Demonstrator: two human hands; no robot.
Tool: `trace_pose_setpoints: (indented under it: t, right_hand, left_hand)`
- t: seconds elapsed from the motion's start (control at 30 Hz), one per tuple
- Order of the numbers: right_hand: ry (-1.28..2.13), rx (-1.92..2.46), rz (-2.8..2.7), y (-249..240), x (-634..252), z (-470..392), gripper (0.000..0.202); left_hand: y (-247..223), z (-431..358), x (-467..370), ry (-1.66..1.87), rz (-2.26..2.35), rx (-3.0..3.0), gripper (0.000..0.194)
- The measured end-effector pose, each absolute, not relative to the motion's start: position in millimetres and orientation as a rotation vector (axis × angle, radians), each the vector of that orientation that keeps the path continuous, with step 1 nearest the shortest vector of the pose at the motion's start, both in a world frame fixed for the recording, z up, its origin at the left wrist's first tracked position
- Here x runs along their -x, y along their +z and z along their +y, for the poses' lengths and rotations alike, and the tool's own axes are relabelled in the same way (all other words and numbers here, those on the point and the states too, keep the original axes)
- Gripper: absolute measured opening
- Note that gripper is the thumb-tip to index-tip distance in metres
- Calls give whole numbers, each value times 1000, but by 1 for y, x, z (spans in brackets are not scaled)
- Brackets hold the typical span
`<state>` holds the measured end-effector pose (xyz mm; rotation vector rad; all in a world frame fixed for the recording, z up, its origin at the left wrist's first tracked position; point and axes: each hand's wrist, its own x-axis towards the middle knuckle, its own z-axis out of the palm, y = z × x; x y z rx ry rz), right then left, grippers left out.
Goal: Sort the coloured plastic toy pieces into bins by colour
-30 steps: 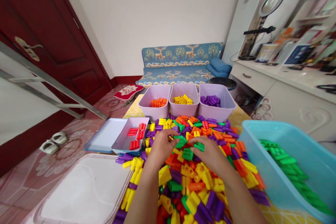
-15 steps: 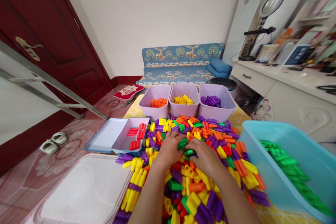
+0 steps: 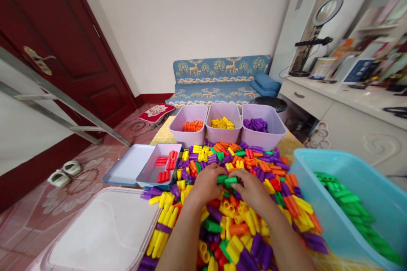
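Both hands are close together over a wide pile of red, orange, yellow, green and purple plastic tubes [image 3: 240, 228]. Green tubes [image 3: 227, 179] lie between them. My left hand [image 3: 207, 183] has its fingers curled round the left end of these green pieces. From the other side, the fingers of my right hand [image 3: 249, 186] close on the right end. Beyond the pile stand three lilac bins: one [image 3: 187, 137] with orange tubes, one [image 3: 222, 134] with yellow, one [image 3: 263, 139] with purple. A turquoise bin [image 3: 313, 190] at the right holds green tubes.
An open box [image 3: 146, 175] with red tubes sits left of the pile, beside its lid [image 3: 125, 167]. Nearer is a large white lid [image 3: 101, 228]. A patterned sofa [image 3: 219, 76] stands behind the bins; a white cabinet [image 3: 349, 120] is at the right.
My hands have shifted slightly, with the fingers now at opposite ends of the green tubes. These lie more in a row and show more clearly between the hands.
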<state>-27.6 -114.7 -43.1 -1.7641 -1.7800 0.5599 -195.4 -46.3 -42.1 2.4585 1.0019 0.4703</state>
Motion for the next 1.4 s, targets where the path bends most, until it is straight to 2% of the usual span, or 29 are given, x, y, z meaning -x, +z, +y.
trace_pose_setpoints:
  t: [0.17,0.33,0.47,0.63,0.83,1.07,1.2,1.27,1.4]
  right_hand:
    - [560,1692,-1487,-37,10,-115,19]
    - [588,1596,-1346,-36,10,-114,19]
    - [604,1573,-1315,-37,13,-113,19]
    - [608,1586,-1335,-35,12,-114,19]
    - [715,1472,-1406,-24,26,-118,21]
    - [762,1338,-1393,-20,39,-118,17]
    - [859,1311,-1229,-23,32,-117,23]
    - [780,1313,-1007,-20,26,-119,30]
    - [300,1062,-490,-5,7,-129,27]
  left_hand:
    - [-40,-51,190,428,1000,-2514,45]
    - [-39,-55,183,390,1069,-2473,43]
    - [-47,-48,186,557,1103,-2322,34]
    - [-55,-36,192,808,965,-1849,21]
    - [-46,-37,191,968,740,-1172,45]
    - [-40,-42,192,868,548,-1185,43]
    - [-39,-43,193,784,564,-1180,48]
    - [-39,-44,194,776,608,-1173,51]
    - [-40,-42,192,832,691,-1191,52]
